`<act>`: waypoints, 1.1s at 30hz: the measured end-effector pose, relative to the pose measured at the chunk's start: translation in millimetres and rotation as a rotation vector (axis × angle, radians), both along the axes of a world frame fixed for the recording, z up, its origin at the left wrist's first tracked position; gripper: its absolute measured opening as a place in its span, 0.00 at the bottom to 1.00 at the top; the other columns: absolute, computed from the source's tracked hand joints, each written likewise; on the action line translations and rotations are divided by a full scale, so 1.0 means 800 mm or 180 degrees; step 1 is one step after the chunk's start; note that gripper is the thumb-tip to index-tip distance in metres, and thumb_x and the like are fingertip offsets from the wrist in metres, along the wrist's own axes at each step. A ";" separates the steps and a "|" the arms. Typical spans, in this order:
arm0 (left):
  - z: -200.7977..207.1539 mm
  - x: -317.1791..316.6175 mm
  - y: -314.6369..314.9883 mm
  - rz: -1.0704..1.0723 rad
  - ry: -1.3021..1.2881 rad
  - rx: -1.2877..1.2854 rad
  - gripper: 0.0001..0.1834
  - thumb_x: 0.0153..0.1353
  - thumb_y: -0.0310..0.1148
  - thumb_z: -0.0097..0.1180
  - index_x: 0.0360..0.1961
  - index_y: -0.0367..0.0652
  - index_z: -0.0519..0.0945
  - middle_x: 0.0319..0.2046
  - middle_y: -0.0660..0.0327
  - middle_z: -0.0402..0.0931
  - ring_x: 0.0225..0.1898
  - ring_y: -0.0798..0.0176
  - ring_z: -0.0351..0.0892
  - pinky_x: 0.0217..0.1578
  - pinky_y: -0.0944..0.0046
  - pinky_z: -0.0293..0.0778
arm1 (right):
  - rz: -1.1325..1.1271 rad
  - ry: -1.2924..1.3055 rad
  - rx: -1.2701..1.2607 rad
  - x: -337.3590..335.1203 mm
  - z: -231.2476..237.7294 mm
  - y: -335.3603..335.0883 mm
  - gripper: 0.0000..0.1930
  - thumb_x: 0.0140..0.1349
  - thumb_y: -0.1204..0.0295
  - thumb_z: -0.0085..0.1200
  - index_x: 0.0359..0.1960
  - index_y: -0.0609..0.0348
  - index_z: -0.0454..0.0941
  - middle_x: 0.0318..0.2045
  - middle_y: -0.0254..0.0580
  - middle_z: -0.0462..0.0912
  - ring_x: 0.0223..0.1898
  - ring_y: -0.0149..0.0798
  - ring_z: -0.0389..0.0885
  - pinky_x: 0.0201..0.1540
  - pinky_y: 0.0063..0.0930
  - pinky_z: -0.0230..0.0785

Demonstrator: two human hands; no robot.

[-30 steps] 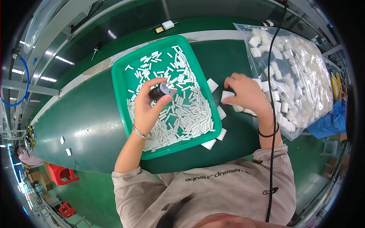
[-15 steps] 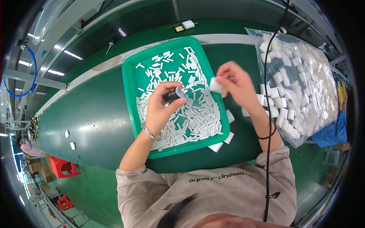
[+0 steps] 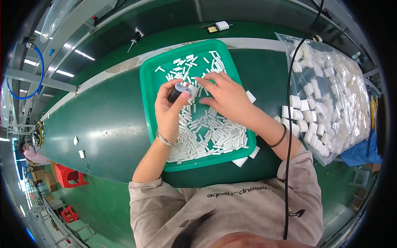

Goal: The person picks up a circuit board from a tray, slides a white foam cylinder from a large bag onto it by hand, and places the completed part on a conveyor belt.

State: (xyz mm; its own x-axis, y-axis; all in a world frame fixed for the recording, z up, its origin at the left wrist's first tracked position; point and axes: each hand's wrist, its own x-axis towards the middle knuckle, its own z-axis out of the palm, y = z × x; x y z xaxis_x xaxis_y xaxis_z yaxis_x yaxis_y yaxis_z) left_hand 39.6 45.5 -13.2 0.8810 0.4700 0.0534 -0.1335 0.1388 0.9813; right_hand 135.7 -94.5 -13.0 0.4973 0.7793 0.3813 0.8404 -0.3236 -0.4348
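Left hand (image 3: 167, 109) holds dark cylinder (image 3: 175, 94); shirt (image 3: 248, 215) bears lettering (image 3: 240, 193).

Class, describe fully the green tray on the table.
The green tray looks like plastic: roughly rectangular, with rounded corners and a raised rim. It rests flat, slightly askew, on the dark green table. Many short white sticks lie inside, crowded at the near end, with its bottom showing in places. White blocks lie by its near right corner. The left hand and right hand are above it; any contact with it cannot be told.
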 end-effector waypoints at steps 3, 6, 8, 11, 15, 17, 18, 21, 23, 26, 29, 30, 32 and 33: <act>-0.003 0.002 0.003 0.0383 -0.0290 -0.0272 0.17 0.56 0.26 0.50 0.47 0.39 0.65 0.42 0.56 0.71 0.34 0.69 0.72 0.32 0.72 0.69 | 0.0021 -0.0141 0.0066 0.009 -0.004 0.033 0.27 0.44 0.64 0.59 0.49 0.52 0.69 0.38 0.40 0.70 0.40 0.41 0.70 0.38 0.32 0.68; -0.007 0.004 0.011 0.0612 -0.0474 -0.0366 0.16 0.57 0.26 0.50 0.47 0.40 0.66 0.43 0.56 0.70 0.34 0.69 0.72 0.32 0.72 0.69 | 0.0243 -0.0319 -0.0676 -0.001 0.005 0.047 0.24 0.42 0.66 0.60 0.45 0.53 0.72 0.39 0.45 0.70 0.41 0.44 0.71 0.37 0.33 0.69; -0.008 0.004 0.013 0.0629 -0.0468 -0.0398 0.16 0.57 0.26 0.50 0.47 0.40 0.66 0.43 0.56 0.70 0.34 0.69 0.72 0.32 0.72 0.69 | 0.0273 -0.0294 -0.0901 0.003 -0.006 0.049 0.20 0.41 0.67 0.61 0.40 0.51 0.74 0.35 0.44 0.71 0.37 0.44 0.74 0.36 0.34 0.69; -0.004 0.004 0.009 0.0445 -0.0421 -0.0594 0.16 0.53 0.24 0.53 0.44 0.38 0.68 0.39 0.58 0.72 0.34 0.72 0.71 0.32 0.74 0.68 | 0.0370 0.0403 -0.0518 0.012 -0.007 0.036 0.15 0.44 0.71 0.59 0.36 0.54 0.72 0.30 0.39 0.73 0.30 0.39 0.76 0.31 0.32 0.69; 0.002 -0.002 0.002 0.0139 -0.0349 -0.0137 0.17 0.50 0.22 0.55 0.43 0.39 0.68 0.38 0.60 0.72 0.37 0.72 0.71 0.38 0.73 0.69 | 0.0452 0.3583 0.1607 0.005 0.008 0.024 0.11 0.53 0.73 0.54 0.33 0.56 0.63 0.32 0.38 0.75 0.24 0.26 0.74 0.21 0.17 0.66; 0.005 -0.011 -0.005 -0.0080 -0.0431 0.0124 0.18 0.50 0.22 0.57 0.43 0.39 0.69 0.38 0.61 0.71 0.37 0.72 0.72 0.38 0.73 0.69 | 0.0438 0.3741 0.1578 0.004 0.008 0.011 0.11 0.54 0.74 0.54 0.32 0.56 0.63 0.33 0.37 0.75 0.24 0.26 0.75 0.21 0.16 0.67; 0.006 -0.015 -0.008 -0.0315 -0.0506 0.0407 0.18 0.49 0.23 0.58 0.42 0.39 0.69 0.37 0.61 0.71 0.37 0.71 0.72 0.39 0.72 0.69 | 0.0423 0.3901 0.1578 0.002 0.008 0.007 0.10 0.55 0.74 0.53 0.32 0.57 0.62 0.33 0.37 0.75 0.25 0.26 0.76 0.21 0.15 0.68; 0.009 -0.017 -0.014 -0.0593 -0.0598 0.0619 0.20 0.47 0.24 0.60 0.42 0.38 0.69 0.37 0.61 0.69 0.37 0.70 0.73 0.37 0.71 0.71 | 0.0773 0.4281 0.1869 -0.019 0.009 0.002 0.08 0.57 0.77 0.49 0.37 0.60 0.66 0.40 0.41 0.73 0.37 0.31 0.76 0.32 0.19 0.73; 0.006 -0.015 -0.011 -0.0569 -0.0666 0.0836 0.19 0.47 0.23 0.59 0.42 0.38 0.69 0.37 0.61 0.69 0.36 0.70 0.73 0.36 0.71 0.72 | 0.0844 0.4554 0.2265 -0.025 0.000 0.000 0.13 0.56 0.81 0.48 0.43 0.62 0.67 0.46 0.43 0.70 0.46 0.34 0.71 0.39 0.22 0.72; 0.006 -0.014 -0.009 -0.0194 -0.0346 0.0116 0.19 0.48 0.23 0.58 0.42 0.38 0.68 0.36 0.60 0.70 0.34 0.70 0.73 0.33 0.72 0.72 | 0.0937 0.4213 0.2026 -0.026 0.002 -0.004 0.14 0.54 0.83 0.48 0.43 0.63 0.67 0.47 0.42 0.70 0.46 0.35 0.72 0.41 0.24 0.72; 0.011 -0.011 -0.009 -0.0379 -0.0291 -0.0075 0.17 0.50 0.27 0.54 0.42 0.36 0.67 0.33 0.56 0.72 0.28 0.67 0.73 0.27 0.71 0.72 | 0.0842 0.3817 0.1470 -0.021 -0.010 -0.011 0.16 0.54 0.79 0.50 0.45 0.63 0.66 0.45 0.44 0.72 0.44 0.36 0.74 0.38 0.25 0.72; 0.011 -0.010 -0.010 -0.0397 -0.0288 -0.0076 0.17 0.50 0.27 0.54 0.42 0.36 0.67 0.33 0.56 0.72 0.28 0.67 0.73 0.27 0.71 0.72 | 0.0685 0.3601 0.1065 -0.020 -0.014 -0.012 0.17 0.54 0.77 0.51 0.47 0.63 0.66 0.42 0.44 0.73 0.42 0.36 0.75 0.37 0.24 0.71; 0.011 -0.010 -0.011 -0.0414 -0.0168 0.0185 0.18 0.50 0.28 0.54 0.42 0.37 0.68 0.33 0.56 0.72 0.28 0.67 0.73 0.27 0.71 0.73 | 0.0545 0.2977 0.0993 -0.018 -0.020 -0.012 0.17 0.53 0.73 0.53 0.45 0.61 0.68 0.35 0.41 0.76 0.37 0.36 0.77 0.34 0.22 0.71; 0.011 -0.010 -0.010 -0.0434 -0.0136 0.0179 0.18 0.50 0.28 0.55 0.42 0.37 0.68 0.32 0.56 0.73 0.28 0.67 0.73 0.29 0.70 0.73 | 0.0471 0.2470 0.1108 -0.016 -0.021 -0.012 0.15 0.52 0.73 0.55 0.42 0.61 0.70 0.33 0.40 0.77 0.35 0.36 0.78 0.33 0.22 0.71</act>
